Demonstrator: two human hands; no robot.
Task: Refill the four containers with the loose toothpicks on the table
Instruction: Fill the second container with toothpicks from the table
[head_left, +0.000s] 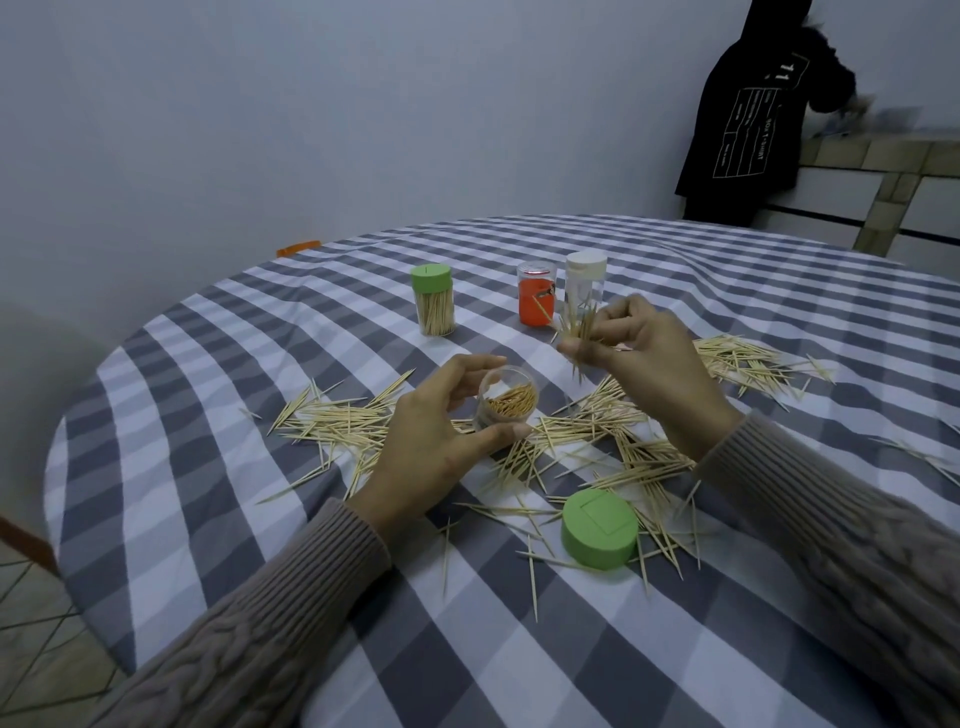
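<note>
A green lid (599, 530) lies nearest on the table (208, 519), among loose toothpicks (337, 421). The left hand (436, 441) curls around an open container (506, 402), tilted. The right hand (649, 358), raised, pinches a toothpick bundle (576, 325). Three more containers (432, 300) stand behind.

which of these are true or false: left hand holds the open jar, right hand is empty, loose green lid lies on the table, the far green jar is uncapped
1. The left hand holds the open jar: true.
2. The right hand is empty: false, it pinches a bundle of toothpicks.
3. A loose green lid lies on the table: true.
4. The far green-capped jar is uncapped: false, its cap is on.
</note>
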